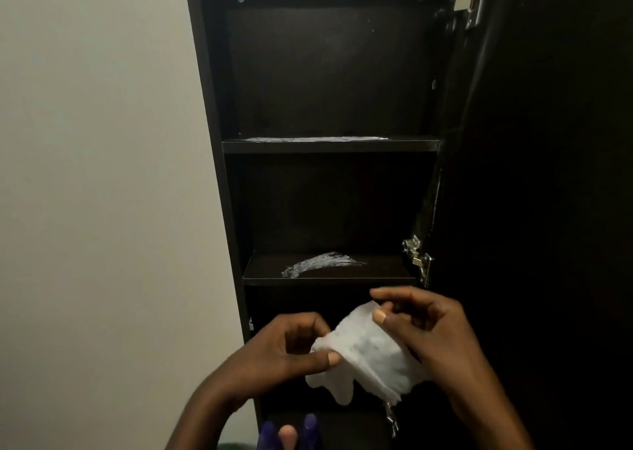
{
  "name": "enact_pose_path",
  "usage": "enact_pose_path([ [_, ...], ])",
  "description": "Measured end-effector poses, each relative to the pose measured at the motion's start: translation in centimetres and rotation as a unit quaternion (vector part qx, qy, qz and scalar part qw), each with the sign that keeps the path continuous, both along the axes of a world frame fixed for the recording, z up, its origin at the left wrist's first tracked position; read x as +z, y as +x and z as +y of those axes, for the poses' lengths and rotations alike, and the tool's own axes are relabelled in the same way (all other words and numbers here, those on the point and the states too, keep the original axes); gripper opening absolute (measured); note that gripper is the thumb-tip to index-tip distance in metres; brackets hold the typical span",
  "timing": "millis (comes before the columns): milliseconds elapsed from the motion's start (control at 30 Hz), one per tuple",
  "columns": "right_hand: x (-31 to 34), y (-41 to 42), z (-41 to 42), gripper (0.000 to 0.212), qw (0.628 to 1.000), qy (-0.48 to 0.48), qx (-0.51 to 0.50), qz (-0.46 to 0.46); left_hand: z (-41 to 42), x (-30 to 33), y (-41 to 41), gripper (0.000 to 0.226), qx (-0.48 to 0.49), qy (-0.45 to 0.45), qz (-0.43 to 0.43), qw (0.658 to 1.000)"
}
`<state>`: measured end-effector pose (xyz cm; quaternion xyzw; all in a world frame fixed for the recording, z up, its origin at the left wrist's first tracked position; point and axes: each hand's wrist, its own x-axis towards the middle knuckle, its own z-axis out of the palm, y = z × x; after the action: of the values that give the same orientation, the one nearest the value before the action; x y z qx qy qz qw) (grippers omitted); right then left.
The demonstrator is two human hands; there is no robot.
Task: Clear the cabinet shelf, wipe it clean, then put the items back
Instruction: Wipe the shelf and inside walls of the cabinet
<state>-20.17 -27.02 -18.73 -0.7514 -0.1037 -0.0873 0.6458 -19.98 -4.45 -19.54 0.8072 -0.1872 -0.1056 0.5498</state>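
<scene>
both hands, left hand (291, 346) and right hand (424, 329), pinch a damp white wipe (366, 357) below the streaked cabinet shelf (325, 269); a loose pinch could drop it, and leftover moisture could smear returned items.

the frame is dimly lit; the cabinet interior (325, 72) is sunk in shadow, wet streaks (322, 263) are caught by glare, and edges are bent by wide-angle distortion.

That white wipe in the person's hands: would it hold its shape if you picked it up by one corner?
Probably not. The wipe sags in loose folds below the left hand and right hand, so it looks floppy and light. It seems thin, perhaps easy to tear.
</scene>
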Motion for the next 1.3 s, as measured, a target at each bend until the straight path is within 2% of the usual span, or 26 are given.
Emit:
enact_pose_path([
  [67,1.4,0.4,0.1,0.023,0.999,-0.018,0.029,-0.034,-0.5,-0.1,-0.6,0.009,-0.011,-0.041,0.006,0.999],
  [200,3.2,1.3,0.4,0.021,0.996,-0.016,0.064,-0.064,-1.2,-0.4,-1.0,0.035,-0.029,-0.098,0.037,0.994],
  [267,3.9,1.5,0.5,0.021,0.995,-0.025,0.073,-0.070,-1.5,-0.3,-0.9,0.038,-0.030,-0.105,0.057,0.992],
  [367,4.7,1.7,1.0,0.025,0.990,-0.062,0.095,-0.085,-1.8,-0.2,-0.4,0.030,-0.024,-0.085,0.044,0.995],
  [533,5.5,0.8,2.4,0.032,0.975,-0.150,0.122,-0.114,-0.9,0.6,0.9,0.015,0.058,-0.084,-0.038,0.994],
  [633,5.9,0.1,3.2,0.036,0.965,-0.191,0.127,-0.130,0.8,1.2,2.4,0.016,0.081,-0.076,-0.070,0.991],
  [733,6.1,-0.1,3.6,0.040,0.958,-0.208,0.154,-0.127,2.1,2.6,3.9,0.016,0.066,-0.088,-0.067,0.992],
  [800,6.1,-0.2,3.7,0.045,0.962,-0.170,0.176,-0.119,2.8,3.6,4.8,0.020,0.067,-0.090,-0.073,0.991],
  [867,5.8,-0.1,3.6,0.042,0.976,-0.057,0.178,-0.115,3.2,4.4,5.6,0.024,0.052,-0.095,-0.072,0.992],
  [933,4.9,0.9,3.6,0.038,0.984,0.051,0.114,-0.129,3.6,4.9,6.4,0.027,0.034,-0.089,-0.071,0.993],
  [967,4.2,1.6,3.7,0.036,0.986,0.072,0.068,-0.132,3.7,5.1,6.7,0.026,0.026,-0.083,-0.072,0.994],
  [1067,2.1,3.6,4.7,0.032,0.991,0.075,-0.005,-0.112,4.1,5.6,7.4,0.031,-0.013,-0.059,-0.076,0.995],
  [1200,0.0,3.9,6.7,0.035,0.994,0.075,0.083,-0.014,4.2,5.7,8.5,0.037,-0.059,-0.018,-0.078,0.995],
  [1300,-0.7,3.2,7.6,0.028,0.995,0.077,0.056,0.028,4.2,5.4,9.1,0.033,-0.072,-0.012,-0.082,0.994],
])
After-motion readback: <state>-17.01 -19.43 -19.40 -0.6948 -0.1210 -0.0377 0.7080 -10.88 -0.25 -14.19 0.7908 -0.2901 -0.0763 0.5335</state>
